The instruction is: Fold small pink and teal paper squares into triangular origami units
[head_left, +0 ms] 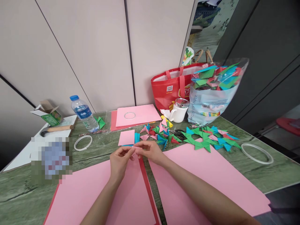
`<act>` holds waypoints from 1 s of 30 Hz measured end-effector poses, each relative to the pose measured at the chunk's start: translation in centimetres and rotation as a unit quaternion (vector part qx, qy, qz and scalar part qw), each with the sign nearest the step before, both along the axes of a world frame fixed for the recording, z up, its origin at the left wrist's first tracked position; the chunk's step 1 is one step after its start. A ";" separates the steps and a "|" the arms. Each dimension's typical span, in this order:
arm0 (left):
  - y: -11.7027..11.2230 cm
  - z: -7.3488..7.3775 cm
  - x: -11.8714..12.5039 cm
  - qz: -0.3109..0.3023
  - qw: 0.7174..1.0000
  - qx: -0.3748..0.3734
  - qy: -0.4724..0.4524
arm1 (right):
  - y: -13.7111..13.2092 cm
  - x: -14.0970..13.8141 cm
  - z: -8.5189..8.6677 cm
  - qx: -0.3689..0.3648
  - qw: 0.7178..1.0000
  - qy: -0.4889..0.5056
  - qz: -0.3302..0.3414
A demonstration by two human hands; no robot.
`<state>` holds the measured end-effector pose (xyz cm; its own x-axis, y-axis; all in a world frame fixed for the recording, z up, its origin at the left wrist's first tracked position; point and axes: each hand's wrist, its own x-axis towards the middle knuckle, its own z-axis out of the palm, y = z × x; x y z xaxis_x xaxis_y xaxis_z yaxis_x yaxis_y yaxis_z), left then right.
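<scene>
My left hand [119,161] and my right hand [151,151] meet over the pink sheets, both closed in a pinch on a small piece of pink paper [134,150]. Fingers hide most of that piece, so its folds cannot be made out. Beneath my left hand lies a large pink sheet [93,193] with a red sheet showing at its edge. A second large pink sheet [201,178] stretches under my right forearm. Just beyond my fingertips sit small pink paper squares [127,137] and blue paper [137,137].
Behind are folded paper pieces [161,132], black scissors [179,134], green folded rings [199,140], a white mug [179,112], a clear bag [208,103] and a red bag [164,90]. Leftward stand a water bottle [84,115], a hammer [58,128] and a white ring [83,142].
</scene>
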<state>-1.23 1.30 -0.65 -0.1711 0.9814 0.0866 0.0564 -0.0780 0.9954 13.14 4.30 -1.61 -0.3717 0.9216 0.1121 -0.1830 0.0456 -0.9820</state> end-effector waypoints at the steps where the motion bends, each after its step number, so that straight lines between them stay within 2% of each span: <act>1: 0.0 0.0 0.0 -0.011 1.000 -0.010 -0.017 | 0.0 0.0 -0.1 -0.001 1.000 -0.001 -0.006; 4: 0.1 0.3 0.2 -0.035 0.997 -0.040 -0.047 | 0.3 0.1 -0.3 -0.012 0.999 0.012 -0.036; 9: 0.0 0.6 0.2 -0.107 0.993 -0.052 0.011 | 0.6 0.4 0.0 0.006 0.999 0.010 -0.035; 13: -0.2 0.5 0.2 -0.105 0.993 -0.042 0.024 | 0.4 0.3 0.0 0.044 0.998 -0.024 -0.025; 17: -0.3 0.3 0.6 -0.122 0.991 -0.056 0.014 | 0.3 0.2 -0.5 0.094 0.992 -0.057 -0.065; 21: -0.4 0.1 0.9 -0.149 0.985 -0.081 0.004 | 0.2 0.0 -0.9 0.113 0.985 -0.100 -0.086; 24: -0.5 0.0 0.8 -0.144 0.987 -0.070 0.023 | 0.0 -0.4 -1.0 0.106 0.986 -0.110 -0.073; 26: -0.4 -0.1 0.6 -0.134 0.989 -0.048 0.048 | -0.1 -0.6 -1.1 0.084 0.992 -0.080 -0.055; 28: -0.2 -0.3 0.2 -0.115 0.988 -0.018 0.103 | 0.0 -0.6 -1.1 0.064 0.996 -0.044 -0.051; 30: 0.3 -0.9 -0.4 -0.079 0.976 0.041 0.201 | 0.3 -0.3 -1.2 0.072 0.994 -0.036 -0.079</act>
